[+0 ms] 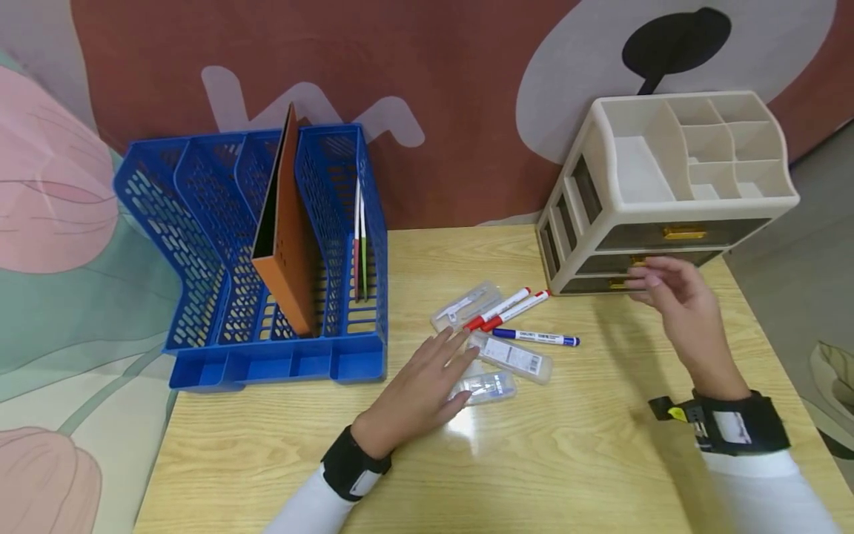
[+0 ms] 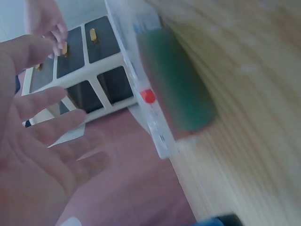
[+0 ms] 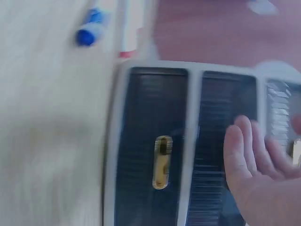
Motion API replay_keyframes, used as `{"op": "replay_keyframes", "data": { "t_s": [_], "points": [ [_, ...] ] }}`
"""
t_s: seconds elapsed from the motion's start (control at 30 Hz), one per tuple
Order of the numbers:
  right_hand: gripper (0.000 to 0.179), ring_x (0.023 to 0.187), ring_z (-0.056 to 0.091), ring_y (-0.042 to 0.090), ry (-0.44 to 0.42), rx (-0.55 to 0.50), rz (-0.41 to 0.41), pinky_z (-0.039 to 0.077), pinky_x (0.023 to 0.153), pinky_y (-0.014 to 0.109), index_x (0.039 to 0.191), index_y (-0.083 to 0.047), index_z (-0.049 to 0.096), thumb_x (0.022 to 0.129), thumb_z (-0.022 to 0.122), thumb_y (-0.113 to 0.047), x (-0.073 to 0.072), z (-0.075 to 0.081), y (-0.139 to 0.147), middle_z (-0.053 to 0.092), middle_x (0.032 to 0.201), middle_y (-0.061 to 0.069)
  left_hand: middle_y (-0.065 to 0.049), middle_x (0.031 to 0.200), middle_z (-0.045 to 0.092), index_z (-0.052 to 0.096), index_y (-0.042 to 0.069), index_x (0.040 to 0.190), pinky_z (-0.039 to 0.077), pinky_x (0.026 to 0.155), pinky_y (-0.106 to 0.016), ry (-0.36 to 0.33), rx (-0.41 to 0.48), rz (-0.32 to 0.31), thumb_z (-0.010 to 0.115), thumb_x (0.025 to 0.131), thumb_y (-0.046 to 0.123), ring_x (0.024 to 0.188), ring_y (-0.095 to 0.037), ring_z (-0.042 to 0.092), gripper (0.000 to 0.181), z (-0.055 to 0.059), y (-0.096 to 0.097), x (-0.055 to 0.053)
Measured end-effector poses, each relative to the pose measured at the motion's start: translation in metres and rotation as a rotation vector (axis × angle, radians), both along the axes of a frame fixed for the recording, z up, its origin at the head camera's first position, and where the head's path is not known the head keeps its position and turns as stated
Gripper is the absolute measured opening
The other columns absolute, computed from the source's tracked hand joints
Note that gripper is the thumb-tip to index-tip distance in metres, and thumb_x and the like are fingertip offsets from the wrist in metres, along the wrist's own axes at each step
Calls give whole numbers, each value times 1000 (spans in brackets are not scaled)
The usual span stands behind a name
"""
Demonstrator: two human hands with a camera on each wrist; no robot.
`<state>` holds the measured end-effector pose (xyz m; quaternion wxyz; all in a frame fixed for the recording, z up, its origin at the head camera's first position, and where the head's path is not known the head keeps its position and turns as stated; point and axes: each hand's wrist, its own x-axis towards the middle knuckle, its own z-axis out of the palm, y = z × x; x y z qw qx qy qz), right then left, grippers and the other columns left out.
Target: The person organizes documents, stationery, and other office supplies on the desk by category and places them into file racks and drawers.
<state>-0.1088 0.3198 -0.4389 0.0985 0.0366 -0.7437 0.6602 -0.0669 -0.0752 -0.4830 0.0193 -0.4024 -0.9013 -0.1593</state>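
My left hand (image 1: 420,386) is spread with relaxed fingers over a small pile on the table. Near its fingertips are two red-capped markers (image 1: 502,310), a blue-capped marker (image 1: 536,338) and several clear plastic cases (image 1: 510,357). In the left wrist view, a blurred green block (image 2: 178,77) lies just beyond the palm, hidden by the hand in the head view. My right hand (image 1: 687,319) is raised before the beige drawer unit (image 1: 607,163), fingers loosely bent beside the middle drawer's gold handle and holding nothing. The bottom drawer's handle (image 3: 162,162) shows in the right wrist view.
A blue file rack (image 1: 207,245) stands at the left, with an orange binder (image 1: 290,245) and thin red and green-edged items (image 1: 360,245) upright in it. Open compartments top the drawer unit. A patterned cloth (image 1: 460,96) hangs behind the wooden table (image 1: 587,460).
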Motion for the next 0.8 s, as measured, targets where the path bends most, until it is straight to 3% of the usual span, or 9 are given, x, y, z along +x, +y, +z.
{"op": "replay_keyframes", "data": {
  "t_s": [0.1,0.17,0.23,0.4,0.63,0.8],
  "points": [
    [27,99,76,25,-1,-563,29,63,87,31,131,9,49,106,50,-1,-5,12,9,72,116,20,-14,167,35,43,12,157,34,124,-53,6,14,26,63,101,41,156,-36,29,66,1,-8,2],
    [22,100,76,34,-28,-801,30,63,88,40,127,8,50,106,48,0,-8,19,14,71,114,25,-12,169,31,40,15,159,32,125,-54,5,4,40,60,101,45,158,-35,26,68,2,-13,3],
    [20,103,74,40,-76,-948,15,62,89,46,125,8,52,107,47,0,-9,25,18,69,114,27,-11,170,28,38,16,160,32,124,-55,7,-6,46,58,102,47,158,-36,24,69,2,-18,4],
    [22,114,69,39,-194,-1038,-26,60,96,48,128,2,53,107,49,-4,-9,33,27,64,122,23,-8,173,22,39,20,161,30,125,-56,14,-19,44,58,101,50,158,-37,23,70,1,-30,7],
    [24,119,67,35,-232,-1039,-53,57,101,45,131,-3,50,107,52,-6,-9,37,30,59,129,20,-6,173,19,39,19,161,30,125,-57,25,-22,43,62,99,47,159,-36,21,72,-1,-42,11],
    [19,115,67,34,-250,-1109,-73,56,104,42,125,-1,52,106,54,-4,-11,41,31,59,123,19,-5,173,20,42,19,159,30,125,-57,56,-9,47,63,98,45,158,-36,23,69,-1,-47,13]
  ]
}}
